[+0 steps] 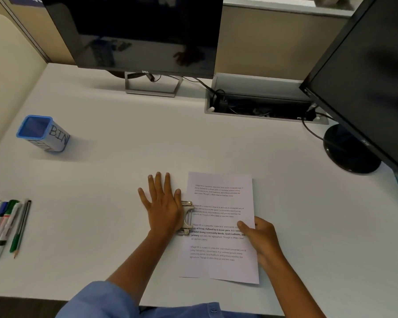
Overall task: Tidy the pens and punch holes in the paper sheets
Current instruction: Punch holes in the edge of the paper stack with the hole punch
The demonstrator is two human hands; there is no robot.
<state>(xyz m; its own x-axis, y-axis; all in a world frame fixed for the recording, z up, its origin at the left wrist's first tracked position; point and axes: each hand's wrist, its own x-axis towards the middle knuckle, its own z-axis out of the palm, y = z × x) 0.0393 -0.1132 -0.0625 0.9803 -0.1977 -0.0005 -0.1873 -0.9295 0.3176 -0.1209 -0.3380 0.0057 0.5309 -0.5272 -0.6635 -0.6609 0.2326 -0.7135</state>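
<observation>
- Desk (115,171), white, carried two monitors at the back; task items lay in its near half.
- Paper sheets (223,249), printed, lay in front of the person, right of centre. Left long edge was fed into the punch. Whether it was one sheet or several could not be told.
- Bin (43,134), a blue-rimmed cup marked "BIN", stood at far left, upright. No pens visible inside from this angle.
- Pens (6,228), with markers and a pencil, lay in a row at the near left edge, well apart from the bin. Judged: tidying not yet done.
- Left hand (162,210) lay flat on the hole punch (186,218), fingers spread wide, palm over the lever; only the metal end showed. Gripping nothing, pressing down.
- Right hand (260,237) rested on the sheet's right edge, fingers loosely curled, thumb on top, steadying it.
- Judged: punching in hand; no holes could be seen, the edge being hidden. Pens remained entirely.
</observation>
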